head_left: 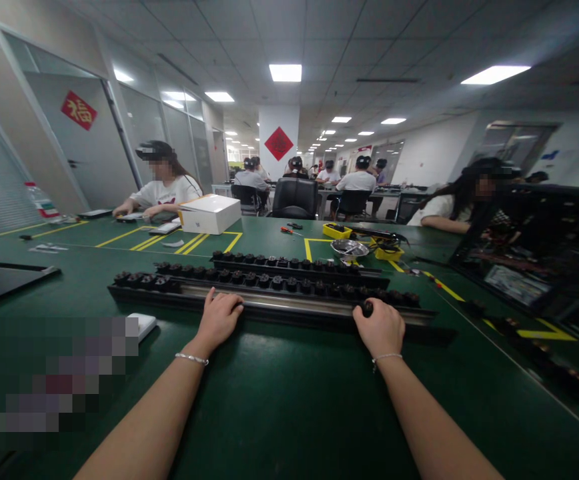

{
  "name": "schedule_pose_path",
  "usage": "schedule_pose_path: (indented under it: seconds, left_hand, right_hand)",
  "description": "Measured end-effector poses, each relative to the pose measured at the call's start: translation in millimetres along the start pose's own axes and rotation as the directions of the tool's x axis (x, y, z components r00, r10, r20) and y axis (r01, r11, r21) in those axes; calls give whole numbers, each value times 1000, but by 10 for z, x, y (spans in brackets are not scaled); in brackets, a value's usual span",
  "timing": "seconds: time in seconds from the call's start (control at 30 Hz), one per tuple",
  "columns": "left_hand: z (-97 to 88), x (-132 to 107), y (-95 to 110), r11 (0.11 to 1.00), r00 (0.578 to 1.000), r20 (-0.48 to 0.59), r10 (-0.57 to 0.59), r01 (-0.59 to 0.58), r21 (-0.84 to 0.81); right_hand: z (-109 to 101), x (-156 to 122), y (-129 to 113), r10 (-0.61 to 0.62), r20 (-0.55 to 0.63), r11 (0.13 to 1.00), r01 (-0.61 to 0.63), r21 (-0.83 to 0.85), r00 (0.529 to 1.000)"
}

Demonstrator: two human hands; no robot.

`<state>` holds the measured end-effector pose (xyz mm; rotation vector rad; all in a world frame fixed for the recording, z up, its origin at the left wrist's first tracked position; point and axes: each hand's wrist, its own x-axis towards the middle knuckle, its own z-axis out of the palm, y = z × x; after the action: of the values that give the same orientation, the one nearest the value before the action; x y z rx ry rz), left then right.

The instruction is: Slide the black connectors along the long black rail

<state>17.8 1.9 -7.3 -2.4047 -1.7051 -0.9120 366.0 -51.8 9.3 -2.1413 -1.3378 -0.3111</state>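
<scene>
A long black rail [274, 305] with a silver strip lies across the green table in front of me, lined with several small black round parts [249, 280]. My left hand [218, 319] rests on the rail's near edge with fingers curled over it. My right hand [380, 327] is closed in a fist at the rail's right part, pinching one small black round part [367, 309]. A second, shorter black rail [294, 267] with the same parts lies just behind.
A white box [211, 213] stands at the back left, a metal bowl [349, 248] and yellow trays [337, 231] at the back right. A small white device [142, 325] lies left of my arm. Dark equipment [534, 247] fills the right. Other people sit around.
</scene>
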Motion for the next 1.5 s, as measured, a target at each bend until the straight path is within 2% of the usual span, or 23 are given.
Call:
schedule_pose_path:
  seconds: [1.5]
  left_hand:
    - [-6,4,5,1000,1000,-9,6,-7,-18]
  right_hand:
    - [-25,41,88,11,22,1000,-11,-1,1000]
